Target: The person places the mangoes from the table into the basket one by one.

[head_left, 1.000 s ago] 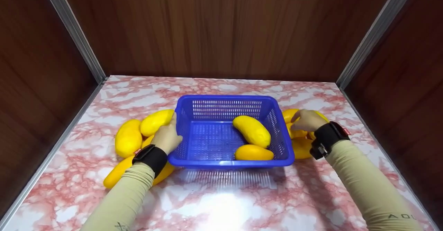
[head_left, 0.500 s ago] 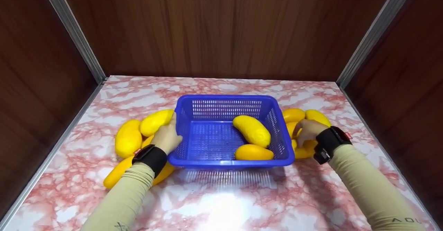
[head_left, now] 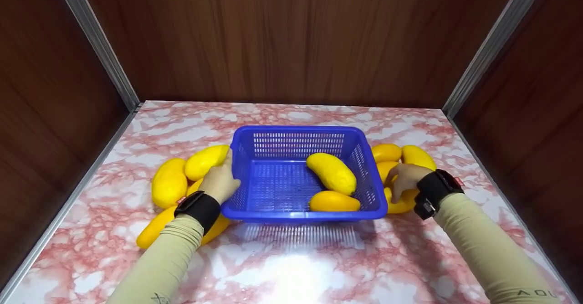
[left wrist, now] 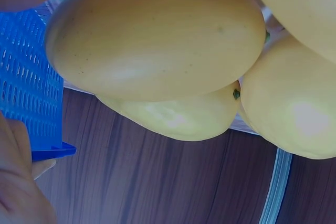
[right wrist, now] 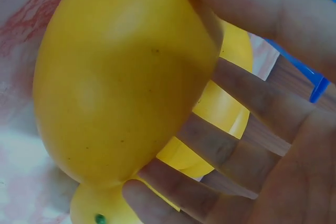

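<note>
A blue plastic basket [head_left: 296, 214] holds two yellow mangoes: a long one [head_left: 331, 172] and a smaller one [head_left: 334, 201] near its front right. My left hand [head_left: 220, 182] grips the basket's left rim; the left wrist view catches part of that hand [left wrist: 21, 177] at the rim. On the basket's right, my right hand [head_left: 406, 179] holds the nearest mango [head_left: 401, 202] of a small pile. In the right wrist view the thumb and spread fingers lie against this mango's [right wrist: 121, 77] side, with some fingertips hidden behind it.
Left of the basket lie several mangoes [head_left: 169, 182], partly under the left forearm. More mangoes sit beyond the right hand, including one at the back [head_left: 387, 152] and one farther right [head_left: 418, 157]. Dark wooden walls [head_left: 291, 39] enclose the marbled table [head_left: 282, 267] at the back and sides.
My right hand has come nearer, from the back of the right pile to its nearest mango, which has shifted slightly towards me. The left hand and basket have stayed put.
</note>
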Tool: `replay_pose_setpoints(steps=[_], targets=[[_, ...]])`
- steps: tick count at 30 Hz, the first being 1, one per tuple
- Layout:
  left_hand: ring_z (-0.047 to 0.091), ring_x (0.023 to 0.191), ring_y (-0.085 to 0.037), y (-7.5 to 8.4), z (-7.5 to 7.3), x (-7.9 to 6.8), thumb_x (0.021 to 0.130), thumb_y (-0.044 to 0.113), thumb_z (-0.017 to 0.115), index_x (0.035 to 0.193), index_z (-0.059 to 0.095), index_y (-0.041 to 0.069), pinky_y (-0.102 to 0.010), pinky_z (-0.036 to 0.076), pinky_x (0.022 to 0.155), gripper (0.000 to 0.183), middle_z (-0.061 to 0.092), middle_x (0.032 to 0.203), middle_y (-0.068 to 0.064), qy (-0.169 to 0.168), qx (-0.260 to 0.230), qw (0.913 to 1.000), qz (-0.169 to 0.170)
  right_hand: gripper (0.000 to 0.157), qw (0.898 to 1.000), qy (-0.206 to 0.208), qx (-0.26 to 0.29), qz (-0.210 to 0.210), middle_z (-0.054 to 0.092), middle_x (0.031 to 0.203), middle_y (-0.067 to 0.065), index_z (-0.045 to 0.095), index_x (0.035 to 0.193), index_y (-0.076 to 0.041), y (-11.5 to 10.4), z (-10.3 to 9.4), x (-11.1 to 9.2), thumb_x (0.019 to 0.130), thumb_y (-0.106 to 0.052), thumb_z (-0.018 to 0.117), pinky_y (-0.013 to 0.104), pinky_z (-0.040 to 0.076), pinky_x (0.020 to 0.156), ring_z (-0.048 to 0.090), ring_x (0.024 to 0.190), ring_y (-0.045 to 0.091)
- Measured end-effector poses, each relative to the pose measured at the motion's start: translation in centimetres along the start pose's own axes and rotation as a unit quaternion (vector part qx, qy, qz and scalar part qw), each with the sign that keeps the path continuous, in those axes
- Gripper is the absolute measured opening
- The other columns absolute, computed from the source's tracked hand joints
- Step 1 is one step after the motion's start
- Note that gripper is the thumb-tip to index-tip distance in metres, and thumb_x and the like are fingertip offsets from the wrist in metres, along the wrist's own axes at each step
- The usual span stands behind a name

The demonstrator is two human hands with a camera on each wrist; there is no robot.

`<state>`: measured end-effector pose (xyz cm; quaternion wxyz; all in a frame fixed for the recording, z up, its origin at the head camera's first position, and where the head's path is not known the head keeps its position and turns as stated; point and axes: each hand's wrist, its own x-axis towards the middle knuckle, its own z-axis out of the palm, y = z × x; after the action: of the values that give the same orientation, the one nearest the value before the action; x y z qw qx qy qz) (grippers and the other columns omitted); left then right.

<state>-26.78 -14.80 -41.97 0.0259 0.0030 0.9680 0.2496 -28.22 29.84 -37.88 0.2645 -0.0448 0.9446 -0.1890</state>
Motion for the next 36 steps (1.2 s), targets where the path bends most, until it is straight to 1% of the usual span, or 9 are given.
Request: replay_pose_setpoints(steps=[2,7,11,14,18,22,25,31,36], targets=[[0.066,0.101,-0.043,0.0,0.0,0.0,0.090,0.016,0.064,0.159,0.011,0.004,-0.054,0.051,0.092,0.087,0.065,0.112,-0.035,0.000,-0.003,1.0000,-0.003,0.056,1.000,-0.002,-0.014,-0.015,0.068,0.106,0.016,0.067,0.116,0.004,0.1,0.1,0.1,0.065,-0.008,0.083,0.032,0.045,0.082,0.055,0.095,0.027],[0.067,0.094,-0.040,0.0,-0.1,0.1,0.092,0.016,0.063,0.159,0.008,0.005,-0.052,0.053,0.088,0.088,0.066,0.106,-0.033,-0.010,-0.007,0.9999,-0.006,0.058,0.999,-0.008,-0.033,-0.029,0.066,0.120,0.022,0.066,0.118,0.007,0.4,0.3,0.4,0.065,-0.009,0.084,0.038,0.046,0.091,0.056,0.099,0.028],[0.068,0.088,-0.038,0.0,-0.1,0.1,0.092,0.015,0.062,0.159,0.007,0.004,-0.051,0.054,0.085,0.088,0.067,0.101,-0.031,-0.012,-0.008,0.9999,-0.006,0.062,0.999,-0.023,-0.016,-0.032,0.064,0.123,0.025,0.063,0.122,0.008,0.5,0.5,0.3,0.066,-0.006,0.083,0.045,0.045,0.097,0.056,0.102,0.030],[0.068,0.086,-0.037,0.0,-0.1,0.2,0.092,0.015,0.062,0.159,0.007,0.003,-0.050,0.054,0.084,0.088,0.067,0.099,-0.030,-0.012,-0.007,0.9999,-0.004,0.062,0.998,-0.040,0.012,-0.040,0.063,0.123,0.025,0.062,0.124,0.009,0.6,0.7,0.2,0.066,-0.001,0.081,0.044,0.044,0.098,0.055,0.104,0.030],[0.067,0.085,-0.037,0.0,0.0,0.2,0.091,0.015,0.062,0.159,0.008,0.003,-0.050,0.054,0.082,0.088,0.067,0.097,-0.029,-0.010,-0.006,0.9999,-0.002,0.062,0.996,-0.053,0.045,-0.050,0.066,0.115,0.019,0.062,0.123,0.010,0.6,1.0,0.0,0.064,0.004,0.079,0.034,0.045,0.091,0.055,0.100,0.026],[0.067,0.087,-0.039,-0.1,0.1,0.2,0.090,0.015,0.063,0.159,0.010,0.002,-0.051,0.053,0.083,0.087,0.067,0.099,-0.030,-0.001,-0.002,1.0000,0.001,0.061,0.996,-0.045,0.058,-0.053,0.066,0.110,0.014,0.063,0.121,0.008,0.6,1.2,-0.1,0.061,0.007,0.078,0.028,0.043,0.084,0.053,0.096,0.024],[0.067,0.088,-0.040,-0.1,0.1,0.1,0.090,0.015,0.063,0.159,0.010,0.003,-0.052,0.053,0.084,0.087,0.067,0.101,-0.031,0.000,-0.003,1.0000,0.000,0.060,0.997,-0.038,0.052,-0.048,0.064,0.110,0.015,0.064,0.119,0.006,0.6,1.4,0.0,0.060,0.008,0.077,0.028,0.042,0.082,0.051,0.096,0.025],[0.067,0.095,-0.041,0.0,0.0,0.1,0.090,0.015,0.062,0.159,0.010,0.004,-0.053,0.052,0.088,0.087,0.066,0.107,-0.033,-0.001,-0.010,0.9999,-0.003,0.064,0.999,-0.029,0.025,-0.024,0.061,0.115,0.016,0.063,0.122,0.001,0.6,1.5,0.0,0.061,0.003,0.080,0.032,0.048,0.075,0.050,0.097,0.028],[0.067,0.092,-0.040,0.0,0.0,0.1,0.090,0.015,0.063,0.159,0.011,0.004,-0.052,0.052,0.087,0.087,0.067,0.105,-0.032,0.000,-0.008,1.0000,-0.003,0.061,0.999,-0.028,0.035,-0.011,0.061,0.113,0.014,0.065,0.121,-0.003,0.7,1.6,0.0,0.062,0.004,0.079,0.033,0.046,0.076,0.050,0.097,0.028]])
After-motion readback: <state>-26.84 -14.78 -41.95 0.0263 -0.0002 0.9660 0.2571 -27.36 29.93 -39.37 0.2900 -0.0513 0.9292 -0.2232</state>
